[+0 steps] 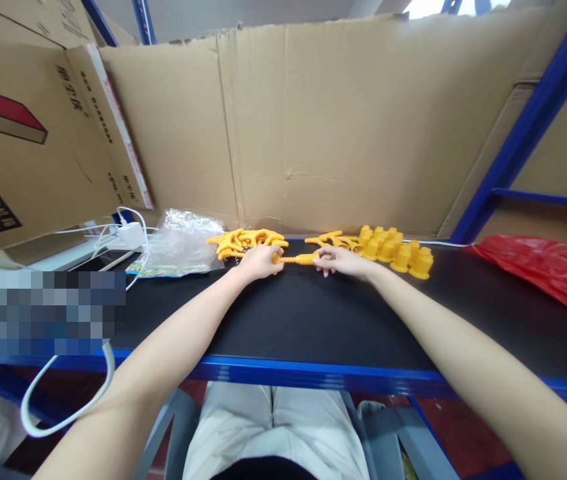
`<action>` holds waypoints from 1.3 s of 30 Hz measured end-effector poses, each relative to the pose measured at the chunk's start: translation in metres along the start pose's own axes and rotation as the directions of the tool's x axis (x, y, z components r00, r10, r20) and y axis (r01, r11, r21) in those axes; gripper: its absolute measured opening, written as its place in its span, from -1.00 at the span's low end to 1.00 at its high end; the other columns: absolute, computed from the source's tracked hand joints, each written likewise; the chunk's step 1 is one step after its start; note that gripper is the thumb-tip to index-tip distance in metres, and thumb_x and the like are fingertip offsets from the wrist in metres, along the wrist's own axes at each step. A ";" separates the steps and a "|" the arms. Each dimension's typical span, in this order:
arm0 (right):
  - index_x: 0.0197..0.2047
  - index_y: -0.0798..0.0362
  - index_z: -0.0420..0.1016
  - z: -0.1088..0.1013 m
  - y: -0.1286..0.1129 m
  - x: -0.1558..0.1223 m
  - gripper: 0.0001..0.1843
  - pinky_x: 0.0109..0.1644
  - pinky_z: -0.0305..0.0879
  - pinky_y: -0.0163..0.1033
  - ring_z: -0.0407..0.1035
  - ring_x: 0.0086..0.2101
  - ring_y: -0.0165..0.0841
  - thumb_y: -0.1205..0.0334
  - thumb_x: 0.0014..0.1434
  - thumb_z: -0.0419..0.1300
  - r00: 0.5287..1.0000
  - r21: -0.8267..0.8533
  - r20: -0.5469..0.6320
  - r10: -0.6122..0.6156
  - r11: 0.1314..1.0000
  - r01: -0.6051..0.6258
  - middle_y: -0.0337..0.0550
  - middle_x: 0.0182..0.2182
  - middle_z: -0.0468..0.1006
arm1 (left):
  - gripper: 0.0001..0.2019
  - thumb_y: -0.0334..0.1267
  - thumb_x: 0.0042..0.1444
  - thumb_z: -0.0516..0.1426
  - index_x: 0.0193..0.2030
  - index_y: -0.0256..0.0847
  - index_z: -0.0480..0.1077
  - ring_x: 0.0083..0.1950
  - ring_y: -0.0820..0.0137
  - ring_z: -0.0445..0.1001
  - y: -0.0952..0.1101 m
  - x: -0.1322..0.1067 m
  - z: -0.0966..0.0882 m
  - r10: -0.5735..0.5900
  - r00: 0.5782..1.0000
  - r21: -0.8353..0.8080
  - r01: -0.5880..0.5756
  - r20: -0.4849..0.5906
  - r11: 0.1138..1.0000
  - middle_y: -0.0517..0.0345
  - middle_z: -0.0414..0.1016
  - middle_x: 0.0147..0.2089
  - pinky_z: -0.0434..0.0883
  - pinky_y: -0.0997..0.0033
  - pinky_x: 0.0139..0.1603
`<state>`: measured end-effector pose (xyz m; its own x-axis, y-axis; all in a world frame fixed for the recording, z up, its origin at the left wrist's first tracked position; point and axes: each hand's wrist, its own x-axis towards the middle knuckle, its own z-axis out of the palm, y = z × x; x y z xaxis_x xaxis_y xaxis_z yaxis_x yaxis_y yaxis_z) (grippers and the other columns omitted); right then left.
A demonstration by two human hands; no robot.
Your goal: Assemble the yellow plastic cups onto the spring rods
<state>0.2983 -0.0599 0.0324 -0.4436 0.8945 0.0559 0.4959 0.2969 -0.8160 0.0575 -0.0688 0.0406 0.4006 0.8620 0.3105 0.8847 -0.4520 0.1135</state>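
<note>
Both my arms reach far across a black table top (313, 313). My left hand (259, 261) is closed round one end of a thin yellow plastic rod-like part (299, 259), and my right hand (339, 261) pinches its other end. Just behind my left hand lies a heap of curved yellow plastic pieces (246, 241). More curved yellow pieces (336, 241) lie behind my right hand. To the right of them stand several yellow cup-shaped parts (396, 250) in a cluster.
A cardboard wall (323, 120) closes off the back of the table. A clear plastic bag (181, 243) and a white charger with cables (128, 235) lie at the left. A red plastic bag (543, 267) lies at the right beside a blue rack post (528, 127).
</note>
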 end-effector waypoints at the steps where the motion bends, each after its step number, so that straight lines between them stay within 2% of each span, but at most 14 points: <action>1: -0.18 0.12 0.30 0.000 0.000 0.000 -0.63 -0.44 0.18 -0.32 0.33 -0.52 -0.47 0.02 0.06 0.17 1.000 0.004 -0.002 -0.001 1.000 0.001 -0.13 -0.40 0.49 | -0.68 -0.08 0.01 0.05 -0.11 -0.13 0.38 -0.21 0.30 0.45 0.000 0.000 0.000 0.001 1.000 -0.001 -0.001 0.000 1.000 0.12 0.49 -0.26 0.35 0.38 -0.23; 4: -0.19 0.13 0.31 0.000 0.001 0.000 -0.65 -0.44 0.20 -0.33 0.34 -0.52 -0.47 0.04 0.06 0.17 1.000 0.025 -0.022 -0.003 1.000 0.003 -0.12 -0.41 0.49 | -0.64 -0.05 0.03 0.05 -0.05 -0.12 0.34 -0.21 0.30 0.45 0.000 -0.001 -0.001 0.008 1.000 -0.005 -0.008 -0.003 1.000 0.11 0.48 -0.24 0.35 0.37 -0.22; 7: -0.18 0.12 0.30 -0.001 0.003 0.002 -0.66 -0.45 0.23 -0.32 0.35 -0.53 -0.46 0.07 0.05 0.17 0.996 0.061 -0.083 -0.012 0.998 0.017 -0.14 -0.43 0.48 | -0.54 0.01 0.06 0.03 0.09 -0.10 0.22 -0.22 0.28 0.46 0.001 -0.002 -0.002 0.011 0.999 -0.014 -0.011 -0.031 1.000 0.10 0.48 -0.24 0.35 0.33 -0.22; 11: -0.15 0.08 0.27 -0.008 0.006 0.007 -0.66 -0.43 0.28 -0.29 0.34 -0.53 -0.44 0.09 0.04 0.17 0.959 0.091 -0.284 -0.018 0.995 0.046 -0.17 -0.44 0.45 | -0.48 0.00 0.14 -0.06 0.21 -0.11 0.03 -0.17 0.25 0.46 0.002 -0.002 -0.003 -0.033 0.993 -0.041 0.028 -0.111 0.999 0.08 0.48 -0.19 0.34 0.25 -0.15; 13: -0.12 0.06 0.26 -0.015 0.008 0.009 -0.64 -0.39 0.30 -0.26 0.34 -0.51 -0.43 0.11 0.04 0.17 0.895 0.019 -0.440 -0.075 0.996 0.093 -0.17 -0.40 0.45 | -0.52 -0.05 0.17 -0.08 0.20 -0.13 0.03 -0.08 0.24 0.43 0.001 -0.002 -0.002 -0.039 0.987 -0.043 0.033 -0.158 0.999 0.04 0.44 -0.09 0.34 0.24 -0.10; 15: -0.09 0.06 0.27 -0.024 0.010 0.008 -0.62 -0.31 0.31 -0.22 0.32 -0.48 -0.42 0.13 0.02 0.19 0.789 -0.192 -0.576 -0.212 0.974 0.122 -0.15 -0.35 0.43 | -0.57 -0.11 0.15 -0.05 0.15 -0.15 0.09 0.02 0.24 0.36 -0.001 0.000 0.001 -0.009 0.982 -0.022 0.005 -0.190 1.000 0.00 0.37 0.02 0.32 0.23 -0.04; 17: -0.07 0.06 0.30 -0.031 0.013 0.006 -0.62 -0.25 0.28 -0.20 0.31 -0.46 -0.40 0.16 0.02 0.19 0.692 -0.437 -0.618 -0.373 0.895 0.092 -0.12 -0.29 0.42 | -0.61 -0.16 0.11 -0.02 0.08 -0.18 0.18 0.08 0.22 0.30 -0.003 0.001 0.004 0.030 0.982 0.013 -0.029 -0.187 1.000 -0.02 0.32 0.07 0.29 0.21 0.03; 19: -0.04 0.07 0.30 -0.034 0.015 0.003 -0.64 -0.23 0.24 -0.20 0.30 -0.42 -0.37 0.19 0.08 0.13 0.658 -0.601 -0.584 -0.475 0.798 0.042 -0.08 -0.25 0.41 | -0.62 -0.18 0.08 0.01 0.04 -0.20 0.21 0.12 0.18 0.24 -0.004 0.001 0.008 0.042 0.986 0.046 -0.035 -0.159 0.998 -0.05 0.27 0.09 0.25 0.15 0.08; 22: 0.00 0.06 0.30 -0.030 0.015 0.000 -0.67 -0.23 0.17 -0.22 0.31 -0.34 -0.31 0.24 0.14 0.05 0.679 -0.735 -0.524 -0.515 0.676 -0.054 -0.03 -0.21 0.40 | -0.58 -0.15 0.06 0.02 0.07 -0.18 0.19 0.19 0.12 0.15 -0.005 0.002 0.014 0.031 0.994 0.075 -0.023 -0.105 0.997 -0.06 0.18 0.18 0.21 0.02 0.10; 26: 0.01 0.04 0.33 -0.013 0.011 0.002 -0.68 -0.22 0.05 -0.22 0.28 -0.25 -0.24 0.26 0.20 -0.03 0.755 -0.861 -0.430 -0.494 0.476 -0.178 -0.02 -0.20 0.42 | -0.56 -0.11 0.08 0.00 0.11 -0.12 0.15 0.21 0.12 0.12 -0.006 0.002 0.019 0.013 0.999 0.078 -0.010 -0.044 0.997 -0.02 0.10 0.25 0.18 -0.06 0.11; 28: 0.05 0.03 0.31 -0.005 0.009 0.005 -0.65 -0.21 0.00 -0.19 0.27 -0.22 -0.22 0.27 0.23 -0.07 0.798 -0.902 -0.378 -0.471 0.380 -0.203 -0.01 -0.19 0.42 | -0.57 -0.11 0.09 -0.01 0.11 -0.10 0.15 0.22 0.12 0.12 -0.007 0.002 0.019 0.010 0.999 0.074 -0.008 -0.032 0.997 -0.01 0.09 0.25 0.18 -0.06 0.10; 30: 0.10 0.01 0.28 0.000 0.008 0.008 -0.62 -0.19 -0.02 -0.17 0.26 -0.20 -0.21 0.30 0.25 -0.11 0.829 -0.923 -0.343 -0.442 0.321 -0.211 0.01 -0.17 0.42 | -0.58 -0.11 0.09 -0.02 0.11 -0.09 0.14 0.22 0.12 0.10 -0.006 0.002 0.018 0.012 1.000 0.072 -0.010 -0.025 0.997 -0.01 0.09 0.25 0.18 -0.07 0.10; 34: 0.12 -0.01 0.27 0.005 0.012 0.010 -0.61 -0.14 0.02 -0.12 0.27 -0.14 -0.17 0.26 0.24 -0.08 0.864 -0.921 -0.332 -0.377 0.325 -0.213 0.02 -0.12 0.41 | -0.58 -0.12 0.09 -0.03 0.11 -0.12 0.15 0.23 0.12 0.09 -0.005 0.002 0.016 0.009 1.000 0.069 -0.008 -0.011 0.998 -0.03 0.09 0.24 0.19 -0.07 0.09; 39: 0.15 -0.02 0.25 0.002 0.024 0.014 -0.56 -0.05 0.14 -0.06 0.26 -0.03 -0.14 0.23 0.19 0.00 0.908 -0.854 -0.318 -0.271 0.498 -0.150 0.02 -0.02 0.39 | -0.60 -0.12 0.10 -0.03 0.09 -0.10 0.17 0.23 0.13 0.09 -0.006 0.001 0.018 0.016 1.000 0.064 -0.015 -0.013 0.998 -0.02 0.10 0.24 0.18 -0.06 0.10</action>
<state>0.3023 -0.0407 0.0123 -0.2998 0.8385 0.4550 0.9513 0.2987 0.0763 0.0569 -0.0607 0.0235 0.4112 0.8518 0.3245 0.8922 -0.4490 0.0479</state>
